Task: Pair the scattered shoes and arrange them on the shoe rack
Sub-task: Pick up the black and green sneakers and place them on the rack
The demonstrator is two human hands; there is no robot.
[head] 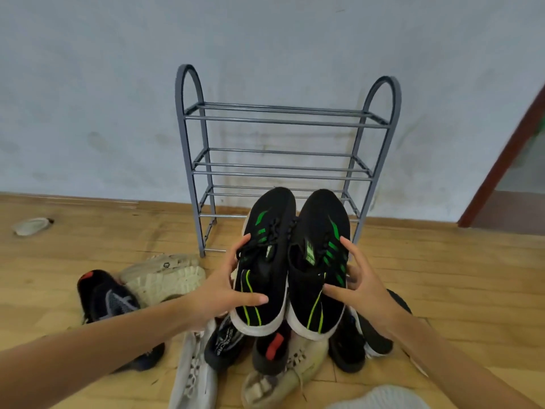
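- Handling: I judge the black-and-green sneakers (290, 261) light, with soft knit uppers and firmer white soles; best gripped at the midfoot sides.
- My left hand (227, 286) clasps the left shoe's outer side, fingers curled, thumb across the collar.
- My right hand (358, 286) clasps the right shoe likewise.
- The pair sits between my hands, toes pointing away toward the grey shoe rack (283, 160) just beyond, with all its tiers bare.

Looks like a plain room in a home: pale blue painted wall (88, 98), worn wooden plank floor (442, 276), grey metal tiered shoe rack (280, 166) against it, dark red door frame (501, 160) at right.
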